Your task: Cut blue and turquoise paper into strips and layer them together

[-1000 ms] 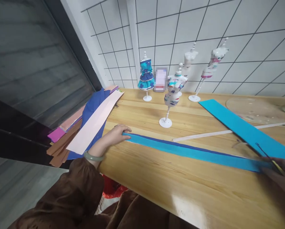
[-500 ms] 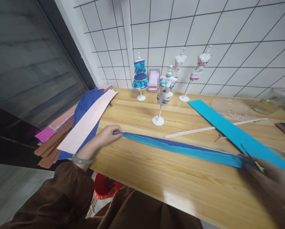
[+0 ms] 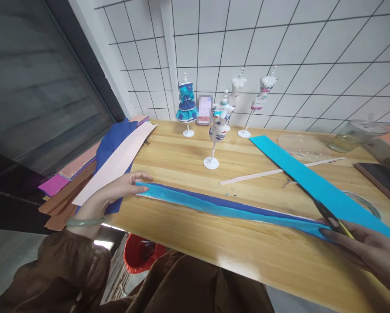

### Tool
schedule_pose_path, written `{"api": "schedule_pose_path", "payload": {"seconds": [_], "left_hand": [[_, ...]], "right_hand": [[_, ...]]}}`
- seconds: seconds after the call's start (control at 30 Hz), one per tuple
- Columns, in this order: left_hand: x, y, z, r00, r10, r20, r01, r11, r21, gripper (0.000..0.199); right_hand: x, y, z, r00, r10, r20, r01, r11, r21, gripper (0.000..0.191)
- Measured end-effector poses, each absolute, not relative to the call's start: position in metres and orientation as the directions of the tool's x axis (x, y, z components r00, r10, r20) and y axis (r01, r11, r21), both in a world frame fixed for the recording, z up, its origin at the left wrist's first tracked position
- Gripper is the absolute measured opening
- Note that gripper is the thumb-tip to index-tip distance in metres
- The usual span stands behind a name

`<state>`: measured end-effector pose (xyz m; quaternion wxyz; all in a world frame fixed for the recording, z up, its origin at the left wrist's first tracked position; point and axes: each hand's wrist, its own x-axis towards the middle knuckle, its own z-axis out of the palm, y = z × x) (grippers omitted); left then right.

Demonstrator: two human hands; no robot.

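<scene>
A long layered blue strip [image 3: 195, 204] of thin fabric-like material, bright blue over dark blue with a pale edge, stretches between my hands above the wooden table [image 3: 247, 256]. My left hand [image 3: 125, 188] has its thumb pressed on the strip's left end, the index finger raised a little apart; the other fingers are partly hidden. With my right hand [image 3: 361, 243] I grip the strip's right end between thumb and finger. That same hand also carries scissors [image 3: 327, 213], dark-bladed with some yellow at the handle, pointing up and left.
Small dress-form mannequins [image 3: 219, 126] on stands and a blurred phone-like screen [image 3: 204, 111] are behind. A turquoise band [image 3: 299, 176] crosses a narrow white strip [image 3: 247, 176]. Coloured sheets [image 3: 116, 161] pile at left; a phone [image 3: 382, 182] lies right. A red bin [image 3: 138, 254] stands below.
My left hand has shifted left, its index finger now lifted off its thumb. More of the strip's bright blue face shows at that end. My right hand and the scissors have moved slightly left.
</scene>
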<state>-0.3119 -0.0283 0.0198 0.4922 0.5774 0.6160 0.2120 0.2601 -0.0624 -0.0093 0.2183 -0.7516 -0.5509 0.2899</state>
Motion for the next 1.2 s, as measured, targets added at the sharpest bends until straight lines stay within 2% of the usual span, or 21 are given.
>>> {"api": "schedule_pose_path", "payload": {"seconds": [0.07,0.1,0.17,0.33,0.47,0.67,0.83,0.97,1.07,1.13,1.2], "left_hand": [[-0.315,-0.029,0.016,0.116,0.912,-0.393,0.547,0.272,0.792,0.060],[-0.316,-0.028,0.013,0.087,0.916,-0.392,0.572,0.276,0.773,0.061],[-0.317,-0.025,0.006,0.032,0.930,-0.366,0.630,0.265,0.730,0.064],[-0.321,-0.015,-0.010,-0.010,0.973,-0.230,0.790,0.149,0.595,0.063],[-0.326,-0.009,-0.015,-0.003,0.984,-0.176,0.847,0.096,0.523,0.056],[-0.333,-0.003,-0.020,0.010,0.988,-0.152,0.866,0.067,0.496,0.051],[-0.339,-0.002,-0.025,0.001,0.990,-0.144,0.865,0.071,0.496,0.049],[-0.351,-0.002,-0.027,-0.049,0.991,-0.127,0.877,0.103,0.468,0.043],[-0.358,-0.001,-0.025,-0.064,0.990,-0.128,0.917,0.109,0.383,0.041],[-0.355,-0.002,-0.021,-0.052,0.995,-0.084,0.965,0.072,0.254,0.043],[-0.341,-0.006,-0.014,-0.016,0.999,0.042,0.997,0.013,0.083,0.044]], "right_hand": [[0.256,-0.065,-0.012,0.208,0.913,-0.350,0.653,-0.396,-0.645,0.055],[0.252,-0.065,-0.013,0.224,0.898,-0.379,0.653,-0.427,-0.626,0.060],[0.244,-0.067,-0.013,0.265,0.896,-0.357,0.676,-0.436,-0.594,0.059],[0.232,-0.071,-0.012,0.230,0.918,-0.322,0.620,-0.394,-0.679,0.037],[0.233,-0.076,-0.015,0.243,0.941,-0.233,0.649,-0.337,-0.682,0.039],[0.230,-0.073,-0.018,0.179,0.975,-0.131,0.640,-0.217,-0.737,0.037],[0.227,-0.066,-0.024,0.169,0.982,-0.081,0.656,-0.174,-0.735,0.031],[0.229,-0.066,-0.025,0.200,0.980,-0.015,0.727,-0.159,-0.668,0.031],[0.234,-0.067,-0.026,0.301,0.951,0.064,0.805,-0.218,-0.551,0.041],[0.236,-0.068,-0.028,0.345,0.930,0.129,0.854,-0.254,-0.453,0.049],[0.236,-0.070,-0.032,0.340,0.921,0.190,0.898,-0.258,-0.357,0.052]]}}
